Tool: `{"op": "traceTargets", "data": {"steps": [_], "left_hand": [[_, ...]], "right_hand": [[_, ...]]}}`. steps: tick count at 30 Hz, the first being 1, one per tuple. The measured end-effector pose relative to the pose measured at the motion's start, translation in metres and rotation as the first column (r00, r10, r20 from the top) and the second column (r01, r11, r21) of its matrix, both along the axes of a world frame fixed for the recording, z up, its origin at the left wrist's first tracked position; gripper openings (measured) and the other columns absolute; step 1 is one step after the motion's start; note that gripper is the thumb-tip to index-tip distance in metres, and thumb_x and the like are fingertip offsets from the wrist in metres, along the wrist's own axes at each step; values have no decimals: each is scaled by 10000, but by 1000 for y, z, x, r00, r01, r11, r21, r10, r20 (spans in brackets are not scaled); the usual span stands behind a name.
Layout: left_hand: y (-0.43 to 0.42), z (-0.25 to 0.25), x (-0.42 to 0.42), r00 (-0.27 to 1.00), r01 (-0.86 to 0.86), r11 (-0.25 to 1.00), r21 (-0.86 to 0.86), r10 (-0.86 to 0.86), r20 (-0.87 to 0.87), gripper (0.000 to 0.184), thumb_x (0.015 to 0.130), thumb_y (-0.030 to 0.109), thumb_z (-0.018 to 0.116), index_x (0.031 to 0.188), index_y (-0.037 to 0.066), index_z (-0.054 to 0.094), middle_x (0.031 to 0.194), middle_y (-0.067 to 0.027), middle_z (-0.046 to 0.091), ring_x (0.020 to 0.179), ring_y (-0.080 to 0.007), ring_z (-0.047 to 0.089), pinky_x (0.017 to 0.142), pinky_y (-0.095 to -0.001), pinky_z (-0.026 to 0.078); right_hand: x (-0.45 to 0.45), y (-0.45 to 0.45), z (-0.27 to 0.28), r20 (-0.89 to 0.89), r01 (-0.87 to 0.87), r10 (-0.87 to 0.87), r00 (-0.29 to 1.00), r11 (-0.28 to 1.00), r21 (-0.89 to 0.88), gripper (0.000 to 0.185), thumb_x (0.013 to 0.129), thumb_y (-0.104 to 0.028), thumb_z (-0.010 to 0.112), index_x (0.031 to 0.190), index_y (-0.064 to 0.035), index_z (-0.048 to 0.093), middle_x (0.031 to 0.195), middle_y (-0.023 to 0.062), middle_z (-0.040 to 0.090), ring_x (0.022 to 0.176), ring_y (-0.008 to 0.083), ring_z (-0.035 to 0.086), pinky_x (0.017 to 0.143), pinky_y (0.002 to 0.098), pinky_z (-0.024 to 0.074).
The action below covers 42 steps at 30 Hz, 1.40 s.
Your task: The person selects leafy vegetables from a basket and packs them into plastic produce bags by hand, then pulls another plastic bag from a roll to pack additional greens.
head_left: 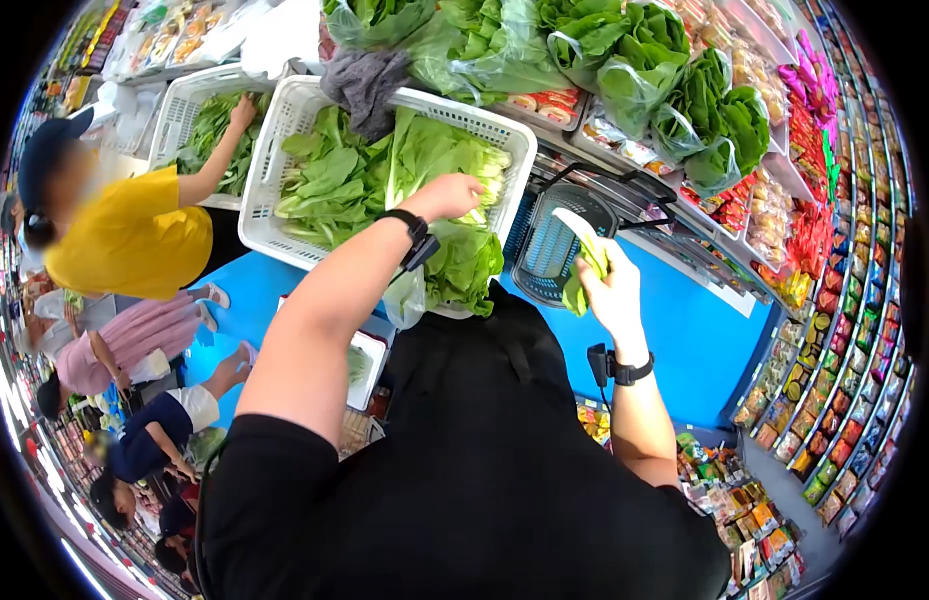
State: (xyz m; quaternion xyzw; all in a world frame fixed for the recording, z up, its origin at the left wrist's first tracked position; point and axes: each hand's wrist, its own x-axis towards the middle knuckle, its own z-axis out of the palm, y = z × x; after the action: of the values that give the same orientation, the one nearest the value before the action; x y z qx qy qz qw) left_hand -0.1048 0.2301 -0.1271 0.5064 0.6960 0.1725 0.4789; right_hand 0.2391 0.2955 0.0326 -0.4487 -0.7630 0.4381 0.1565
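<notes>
Over the right part of a white crate (252, 205) full of leafy greens (334, 180), my left hand (454, 196) is closed in a loose fist; whether anything is inside it is hidden. Below that hand, more greens (462, 268) in a clear plastic bag stand at the crate's near edge. My right hand (611, 285) grips a leafy vegetable (591, 250), its pale stem end up and its green leaf hanging down, in front of a dark basket (554, 240). A grey cloth (364, 88) lies over the crate's far rim.
At the left, a person in yellow (134, 230) reaches into a second white crate (171, 120). Other people stand at lower left. Bagged greens (634, 80) line the shelf ahead, with packaged goods (764, 200) to the right. A blue surface (674, 340) lies below the basket.
</notes>
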Motion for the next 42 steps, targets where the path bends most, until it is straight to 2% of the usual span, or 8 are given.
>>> {"op": "traceTargets", "data": {"steps": [2,7,14,18,22,30,36,42], "left_hand": [[19,-33,-1,945,172,978,-122,-199,-261,464,979,216,634,1425,108,704,1335,-194,754,1217,-387,715,1066,-478,556],[53,-48,13,908,131,901,-413,-277,-315,427,944,221,656,1321,53,767,1391,-232,717,1281,-397,702,1076,-502,577],[46,-61,5,916,169,967,-193,-227,-332,369,914,265,726,1176,19,811,1221,-278,762,1157,-443,740,1024,-485,601],[15,-44,-16,983,-129,984,126,144,-117,290,839,220,833,1086,70,809,934,-168,807,908,-341,787,849,-434,619],[-49,27,-45,893,-442,890,116,425,145,355,948,218,833,1210,0,735,986,-108,808,848,-175,741,778,-345,590],[-305,56,-70,232,-954,190,232,959,165,203,1068,210,690,1162,30,694,966,-16,736,812,-96,661,720,-272,530],[-464,3,46,-404,-901,-433,-3,838,366,207,1074,197,686,1199,34,704,967,-20,727,764,-77,610,638,-233,478],[-563,-100,159,-749,-663,-714,-227,624,225,134,1032,166,690,1058,43,737,834,-14,672,623,-99,546,525,-259,416]], "right_hand": [[11,-6,0,-44,89,-91,995,995,-44,248,969,-84,747,1207,-20,720,879,74,723,775,126,650,736,305,549],[28,-25,7,31,209,-207,978,971,-116,226,982,-65,742,1197,-2,718,877,40,712,797,93,627,751,286,543],[16,-26,11,20,229,-229,973,961,-156,235,990,-69,743,1214,-3,718,911,46,727,822,96,635,769,283,543],[-3,-17,20,11,129,-129,992,985,-113,243,989,-75,750,1219,-3,718,929,53,731,830,102,640,773,287,547],[-25,-10,14,-34,21,-24,999,996,-83,247,983,-71,751,1220,-11,718,933,48,733,838,112,647,778,295,553],[-94,-16,1,-80,-378,374,924,925,-43,300,966,-75,756,1253,-1,708,945,69,739,862,140,655,828,317,547],[-150,-38,30,-37,-610,611,791,792,35,302,975,-63,748,1258,29,689,990,103,742,901,166,659,863,332,543],[-173,-66,43,-18,-715,723,691,687,125,302,981,-82,755,1257,27,698,994,113,755,905,182,672,876,349,542]]}}
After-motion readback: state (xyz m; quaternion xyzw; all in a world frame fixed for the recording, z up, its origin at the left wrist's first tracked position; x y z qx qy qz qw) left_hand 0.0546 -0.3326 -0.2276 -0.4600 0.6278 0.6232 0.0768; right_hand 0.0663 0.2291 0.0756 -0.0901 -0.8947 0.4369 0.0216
